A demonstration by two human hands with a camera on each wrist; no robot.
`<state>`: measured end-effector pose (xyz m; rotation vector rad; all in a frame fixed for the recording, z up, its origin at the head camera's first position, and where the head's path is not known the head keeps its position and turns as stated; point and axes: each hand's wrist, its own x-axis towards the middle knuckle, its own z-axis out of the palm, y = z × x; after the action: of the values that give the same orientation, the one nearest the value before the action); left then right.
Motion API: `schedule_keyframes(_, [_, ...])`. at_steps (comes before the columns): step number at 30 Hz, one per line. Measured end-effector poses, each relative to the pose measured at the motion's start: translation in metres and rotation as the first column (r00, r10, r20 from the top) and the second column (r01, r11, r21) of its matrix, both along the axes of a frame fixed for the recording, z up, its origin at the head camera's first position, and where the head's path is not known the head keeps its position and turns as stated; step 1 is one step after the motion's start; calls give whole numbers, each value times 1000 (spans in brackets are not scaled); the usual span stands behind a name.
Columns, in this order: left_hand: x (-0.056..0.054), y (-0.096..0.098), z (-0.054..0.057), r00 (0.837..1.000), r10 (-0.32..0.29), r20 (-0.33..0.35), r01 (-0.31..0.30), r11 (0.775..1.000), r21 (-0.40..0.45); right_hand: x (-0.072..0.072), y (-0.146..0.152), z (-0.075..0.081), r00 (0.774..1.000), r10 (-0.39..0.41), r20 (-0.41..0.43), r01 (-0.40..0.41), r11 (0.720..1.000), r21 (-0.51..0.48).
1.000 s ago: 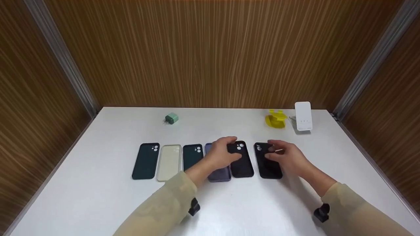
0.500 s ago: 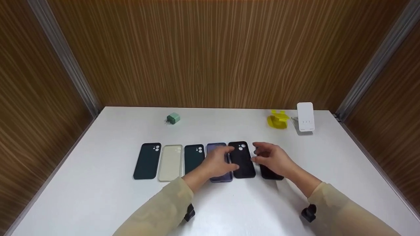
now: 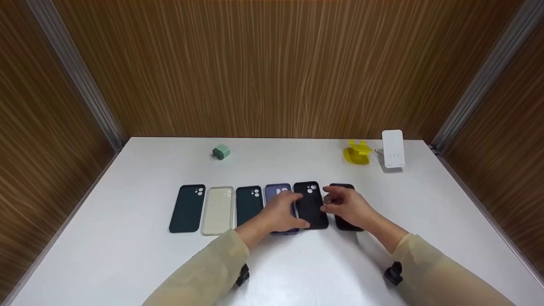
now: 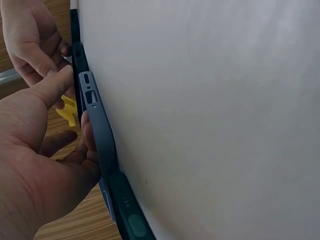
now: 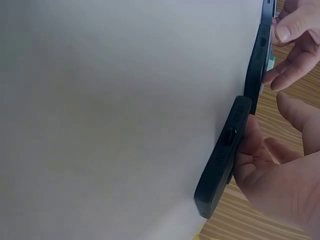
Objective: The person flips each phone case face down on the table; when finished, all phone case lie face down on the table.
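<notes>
Fingers on your left hand (image 3: 280, 211) are spread wide, thumb well apart from index, over the purple phone case (image 3: 276, 189) and the left edge of the black phone case (image 3: 312, 208). On your right hand (image 3: 350, 208) the thumb-index gap is narrower, right by that black one's right edge. Neither looks like it's gripping; can't tell if they're touching.

Big picture: six cases lie flat across the white table (image 3: 106, 263). Left to right, the leftmost dark green case (image 3: 187, 208), cream case (image 3: 217, 211), second dark green case (image 3: 249, 202), purple and black sit just beside each other, so I'd call that stretch of the row mostly done. Left to sort, imo: the rightmost black case (image 3: 346, 225), with a clear gap, plus slightly uneven near ends.

Far side has a white slotted panel (image 3: 393, 148), yellow stand (image 3: 357, 154) and green charger plug (image 3: 221, 151).

Only your head cam gets the cream one and that gap properly. Your left wrist cam adds purple's charging-port cutout (image 4: 91, 96); your right wrist cam adds the rightmost one's port hole (image 5: 230, 136).
</notes>
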<state>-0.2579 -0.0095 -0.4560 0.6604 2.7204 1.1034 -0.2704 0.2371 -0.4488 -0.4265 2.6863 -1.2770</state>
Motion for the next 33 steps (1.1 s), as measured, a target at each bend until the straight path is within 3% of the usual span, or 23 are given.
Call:
schedule_keyframes(5, [0,1,-1,1000,-10,4,10,999,-33,0,1,-2,1000,1,3,-1,1000,27])
schedule_keyframes(16, [-3,0,-4,1000,-17,16,18,1000,-23,-2,1,-5,998,-19,59,16,998,63])
schedule_keyframes(33, [4,2,-3,997,-8,81,10,1000,-24,2,0,-4,998,14,63,-22,992,124])
